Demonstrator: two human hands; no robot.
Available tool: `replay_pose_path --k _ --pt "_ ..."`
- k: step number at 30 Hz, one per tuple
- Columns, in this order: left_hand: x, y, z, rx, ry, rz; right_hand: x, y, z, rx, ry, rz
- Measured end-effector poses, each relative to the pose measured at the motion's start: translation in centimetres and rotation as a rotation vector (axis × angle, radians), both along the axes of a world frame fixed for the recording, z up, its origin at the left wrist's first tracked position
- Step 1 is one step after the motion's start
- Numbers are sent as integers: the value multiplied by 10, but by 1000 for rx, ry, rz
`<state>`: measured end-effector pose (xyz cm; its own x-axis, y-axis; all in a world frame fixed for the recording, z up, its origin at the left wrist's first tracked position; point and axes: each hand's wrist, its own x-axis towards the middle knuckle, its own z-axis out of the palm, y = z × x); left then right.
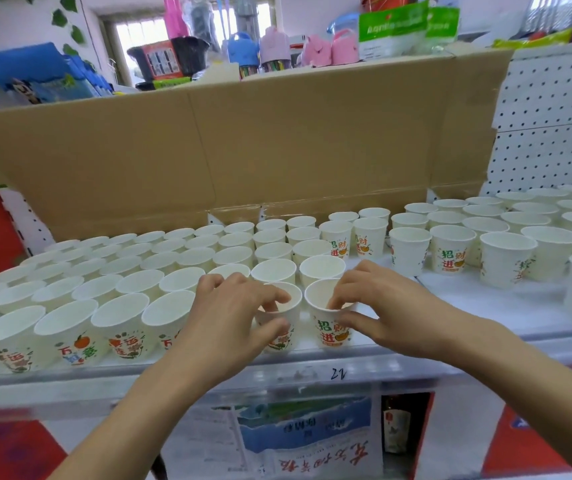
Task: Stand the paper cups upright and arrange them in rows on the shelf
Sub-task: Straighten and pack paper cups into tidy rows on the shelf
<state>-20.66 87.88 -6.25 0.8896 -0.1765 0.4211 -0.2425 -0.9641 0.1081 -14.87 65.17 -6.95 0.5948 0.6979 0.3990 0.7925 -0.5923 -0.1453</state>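
Setting the left cup and the right cup at the front edge of the shelf, near its middle. Pinching the left cup's rim with the left grip, fingers inside, thumb outside. Pinching the right cup's rim the same way with the right grip. Both upright, side by side, at the end of the front row.

Looks like the lining-up step, with much done already: neat rows packed tight toward the left edge. Next, probably: let go gently and lift straight up, without bumping the cups just behind. Then fetch from the loose cups toward the right edge.

Bare shelf between those and the pair, so good room there. Tall cardboard walling off the back edge. Careful at the front edge: easy to knock a cup off.
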Motion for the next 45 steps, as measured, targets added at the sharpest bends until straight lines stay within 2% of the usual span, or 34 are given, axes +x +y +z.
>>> replay_pose_path --k 6,10,15,17,20,22,24,28,31,32,33,35,37,39,42,45 --pt "2 -1 20 -77 6 -131 7 -27 12 106 -33 -14" --pt "30 -17 43 -154 72 -226 51 -58 30 49 29 -131" --pt "107 -55 71 -93 79 -227 123 -62 53 -129 116 -245" --pt "149 -70 69 -19 101 -170 149 -54 57 -222 100 -279" --pt "203 -88 49 238 149 -35 186 -40 53 -356 88 -293" --pt "223 -96 37 462 167 61 210 -36 45 -384 73 -284" --pt "234 -101 32 548 148 92 228 -38 40 -382 61 -247" --pt "230 -102 33 402 191 -12 230 -51 45 -414 173 -129" --pt "212 -106 38 376 295 -142 215 -66 66 -489 376 -23" --pt "210 -106 45 305 346 -176 213 -71 73 -460 424 2" --pt "212 -105 54 187 386 -202 214 -75 79 -395 441 10" --pt "226 -101 74 -51 330 -225 227 -80 86 -252 395 -32" --pt "253 -96 82 -99 237 -168 251 -80 86 -188 302 -128" --pt "280 -95 77 29 241 -79 273 -76 79 -243 244 -211" --pt "308 -95 56 385 231 -29 291 -66 64 -317 206 -245" --pt "318 -92 46 483 148 -61 299 -57 52 -315 139 -238"
